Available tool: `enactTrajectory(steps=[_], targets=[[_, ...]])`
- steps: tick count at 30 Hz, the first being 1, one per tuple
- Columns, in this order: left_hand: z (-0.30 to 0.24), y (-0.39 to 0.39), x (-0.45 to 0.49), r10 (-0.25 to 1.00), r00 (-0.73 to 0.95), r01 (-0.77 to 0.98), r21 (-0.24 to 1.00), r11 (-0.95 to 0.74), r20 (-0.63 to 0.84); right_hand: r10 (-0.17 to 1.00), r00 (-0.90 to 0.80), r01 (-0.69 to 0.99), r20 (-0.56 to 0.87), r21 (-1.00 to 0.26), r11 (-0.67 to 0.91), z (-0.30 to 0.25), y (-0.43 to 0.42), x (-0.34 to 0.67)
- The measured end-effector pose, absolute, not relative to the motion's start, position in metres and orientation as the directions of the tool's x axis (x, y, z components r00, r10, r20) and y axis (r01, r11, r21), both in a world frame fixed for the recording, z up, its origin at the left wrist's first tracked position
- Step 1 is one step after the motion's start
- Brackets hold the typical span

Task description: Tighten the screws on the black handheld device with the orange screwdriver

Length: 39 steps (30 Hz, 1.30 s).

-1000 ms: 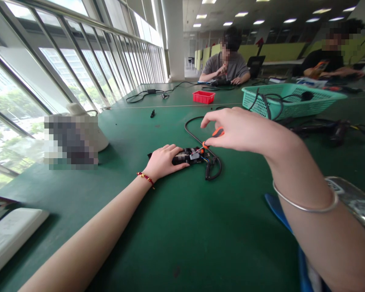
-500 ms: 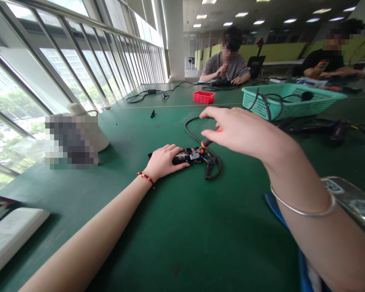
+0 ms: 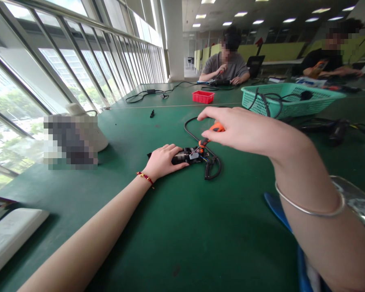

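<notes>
On the green table lies a black corded device [image 3: 186, 155], its casing opened at one end so that wires and small parts show. My left hand [image 3: 163, 161] wraps round its body and presses it against the tabletop. Slanting down to the exposed end is a screwdriver [image 3: 204, 140] with an orange and black handle. My right hand [image 3: 235, 129] holds this handle from above, thumb against it and index finger stretched out beyond. The contact point of the tip is too small to make out. A black cord [image 3: 220, 165] curls round the device's open end.
A teal basket [image 3: 292, 106] with cables stands at the back right, near a small red tray [image 3: 203, 97]. Further black devices [image 3: 334, 132] lie beyond my right arm. A pale jug-like container [image 3: 100, 138] stands at left. Two people sit across the table.
My right hand has turned and tilted slightly around the screwdriver, and more of the orange handle shows. The left hand and the device stay in place.
</notes>
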<state>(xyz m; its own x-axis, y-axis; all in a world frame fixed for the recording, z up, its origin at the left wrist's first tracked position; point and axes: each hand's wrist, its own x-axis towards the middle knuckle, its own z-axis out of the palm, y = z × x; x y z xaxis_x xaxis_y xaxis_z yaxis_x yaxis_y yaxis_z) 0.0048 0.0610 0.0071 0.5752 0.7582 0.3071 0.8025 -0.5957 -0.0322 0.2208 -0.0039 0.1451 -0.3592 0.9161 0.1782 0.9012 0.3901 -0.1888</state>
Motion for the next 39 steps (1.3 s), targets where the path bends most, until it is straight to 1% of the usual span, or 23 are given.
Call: enactTrajectory(steps=[2,4,7,9,10,12,15,17,20,24,25,28,32,34,36,39], targets=[[0.007,0.061,0.005,0.755,0.578,0.800,-0.031,-0.599,0.309,0.904,-0.392,0.885,0.171,-0.198,0.421,0.143,0.000,0.222],[0.007,0.061,0.005,0.755,0.578,0.800,-0.032,-0.599,0.311,0.905,-0.393,0.887,0.160,-0.192,0.419,0.142,0.002,0.221],[0.006,0.062,0.004,0.756,0.577,0.802,-0.035,-0.597,0.308,0.939,-0.273,0.935,0.207,-0.174,0.310,0.141,-0.001,0.219],[0.006,0.062,0.004,0.754,0.579,0.800,-0.036,-0.599,0.311,0.959,-0.217,0.955,0.184,-0.164,0.248,0.142,-0.004,0.218],[0.005,0.062,0.004,0.752,0.580,0.799,-0.037,-0.601,0.313,0.963,-0.223,0.955,0.152,-0.162,0.247,0.143,-0.006,0.218],[0.005,0.062,0.004,0.748,0.582,0.796,-0.039,-0.603,0.319,0.955,-0.272,0.943,0.118,-0.167,0.289,0.144,-0.008,0.219],[0.005,0.062,0.004,0.746,0.582,0.796,-0.039,-0.604,0.324,0.922,-0.338,0.911,0.187,-0.181,0.370,0.144,-0.007,0.220],[0.006,0.062,0.004,0.749,0.580,0.798,-0.039,-0.602,0.320,0.909,-0.356,0.897,0.216,-0.195,0.397,0.142,-0.004,0.220],[0.006,0.062,0.004,0.756,0.576,0.803,-0.038,-0.595,0.310,0.926,-0.330,0.900,0.183,-0.235,0.368,0.140,-0.001,0.221],[0.007,0.061,0.005,0.755,0.579,0.801,-0.043,-0.597,0.308,0.959,-0.278,0.919,0.057,-0.275,0.283,0.143,-0.004,0.221],[0.007,0.061,0.005,0.755,0.579,0.801,-0.043,-0.597,0.308,0.957,-0.285,0.917,0.058,-0.273,0.290,0.143,-0.005,0.220],[0.008,0.060,0.005,0.759,0.574,0.804,-0.038,-0.593,0.306,0.934,-0.333,0.901,0.127,-0.250,0.355,0.144,-0.008,0.219],[0.007,0.060,0.005,0.762,0.573,0.805,-0.034,-0.592,0.304,0.918,-0.377,0.884,0.125,-0.246,0.397,0.141,-0.008,0.219],[0.007,0.061,0.005,0.758,0.574,0.804,-0.036,-0.594,0.309,0.928,-0.340,0.897,0.154,-0.244,0.370,0.140,-0.008,0.218],[0.006,0.062,0.004,0.755,0.576,0.802,-0.039,-0.596,0.314,0.946,-0.268,0.924,0.183,-0.230,0.306,0.139,-0.008,0.218],[0.006,0.062,0.004,0.752,0.578,0.800,-0.043,-0.598,0.317,0.964,-0.207,0.947,0.167,-0.212,0.240,0.139,-0.003,0.219]])
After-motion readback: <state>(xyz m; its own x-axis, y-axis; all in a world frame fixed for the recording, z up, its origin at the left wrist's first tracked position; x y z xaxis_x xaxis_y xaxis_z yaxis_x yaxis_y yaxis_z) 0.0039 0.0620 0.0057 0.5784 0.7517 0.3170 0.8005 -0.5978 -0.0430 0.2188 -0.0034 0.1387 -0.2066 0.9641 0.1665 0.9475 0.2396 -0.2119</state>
